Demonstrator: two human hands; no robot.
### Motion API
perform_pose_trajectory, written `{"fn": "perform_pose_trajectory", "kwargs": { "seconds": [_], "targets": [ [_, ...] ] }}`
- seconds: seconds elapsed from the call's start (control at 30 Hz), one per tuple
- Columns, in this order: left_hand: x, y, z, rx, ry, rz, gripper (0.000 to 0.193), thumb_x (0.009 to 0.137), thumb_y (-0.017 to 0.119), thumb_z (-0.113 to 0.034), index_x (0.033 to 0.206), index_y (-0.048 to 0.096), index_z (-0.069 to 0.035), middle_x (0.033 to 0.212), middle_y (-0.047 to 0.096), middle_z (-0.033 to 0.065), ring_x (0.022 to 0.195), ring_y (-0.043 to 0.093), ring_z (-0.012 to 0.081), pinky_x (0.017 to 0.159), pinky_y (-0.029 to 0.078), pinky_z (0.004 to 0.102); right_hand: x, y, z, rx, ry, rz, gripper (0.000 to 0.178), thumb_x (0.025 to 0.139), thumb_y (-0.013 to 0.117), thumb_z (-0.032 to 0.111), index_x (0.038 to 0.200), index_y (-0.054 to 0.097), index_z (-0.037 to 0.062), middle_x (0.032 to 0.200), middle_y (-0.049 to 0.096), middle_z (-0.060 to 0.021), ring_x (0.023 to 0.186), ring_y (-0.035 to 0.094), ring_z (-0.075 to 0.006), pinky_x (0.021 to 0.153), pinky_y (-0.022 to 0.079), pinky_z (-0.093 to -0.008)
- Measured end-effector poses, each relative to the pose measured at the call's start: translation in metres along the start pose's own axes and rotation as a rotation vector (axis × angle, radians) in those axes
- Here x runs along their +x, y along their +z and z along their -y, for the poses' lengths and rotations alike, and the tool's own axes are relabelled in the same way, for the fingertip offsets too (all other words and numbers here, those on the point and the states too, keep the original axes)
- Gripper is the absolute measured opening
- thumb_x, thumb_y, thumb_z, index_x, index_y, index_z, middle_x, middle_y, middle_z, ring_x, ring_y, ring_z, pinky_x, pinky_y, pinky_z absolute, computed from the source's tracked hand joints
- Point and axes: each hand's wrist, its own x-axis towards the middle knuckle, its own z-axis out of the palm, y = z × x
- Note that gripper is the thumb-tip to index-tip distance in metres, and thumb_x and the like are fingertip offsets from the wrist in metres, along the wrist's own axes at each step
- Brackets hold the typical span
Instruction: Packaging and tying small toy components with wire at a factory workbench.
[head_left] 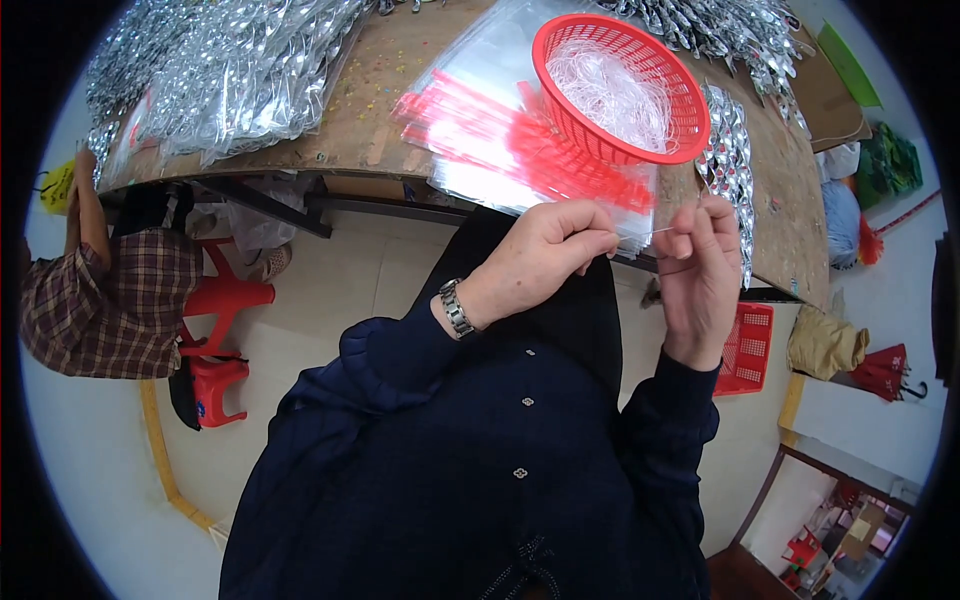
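A thin white thread (645,236) runs between my two hands at the table's near edge. My left hand (545,245), with a metal watch on its wrist, pinches one end between thumb and forefinger. My right hand (703,265) is closed on the other end, palm partly turned up. Just beyond them lies a stack of clear plastic bags (600,205) with red printed bands. On the stack sits a red plastic basket (693,135) holding a tangle of white threads (612,98). Beside my right hand, silver twisted ornaments (730,150) hang over the table edge.
More silver ornaments in clear bags (250,80) heap at the left of the wooden table (375,95); another silver pile (720,35) lies far right. A red crate (745,350) stands on the floor at right. At left, a person in a checked shirt (120,300) sits near red stools (222,300).
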Motion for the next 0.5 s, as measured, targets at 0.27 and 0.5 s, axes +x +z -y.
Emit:
{"fn": "perform_pose_trajectory", "kwargs": {
  "seconds": [0.27,0.5],
  "targets": [
    [-0.005,-0.010,-0.008,-0.014,0.021,-0.016,0.012,0.091,0.054,-0.010,0.086,0.060,-0.001,0.077,0.057,-0.0008,0.066,0.050,0.0049,0.062,0.042,0.0200,0.020,-0.027,0.045,-0.017,-0.181,0.005,0.017,0.092,0.051,0.003,0.109,0.051,0.0053,0.086,0.054,-0.0053,0.067,0.045,-0.0065,0.064,0.040,-0.0216],
    [0.003,0.004,-0.012,-0.100,-0.074,0.162,0.012,0.092,0.053,-0.012,0.089,0.059,-0.001,0.078,0.058,-0.0003,0.066,0.051,0.0049,0.062,0.043,0.0196,0.011,0.006,0.030,-0.211,0.018,0.040,0.022,0.091,0.051,0.004,0.113,0.048,0.0039,0.081,0.055,-0.0033,0.060,0.042,-0.0051,0.058,0.036,-0.0195]
  ]
}}
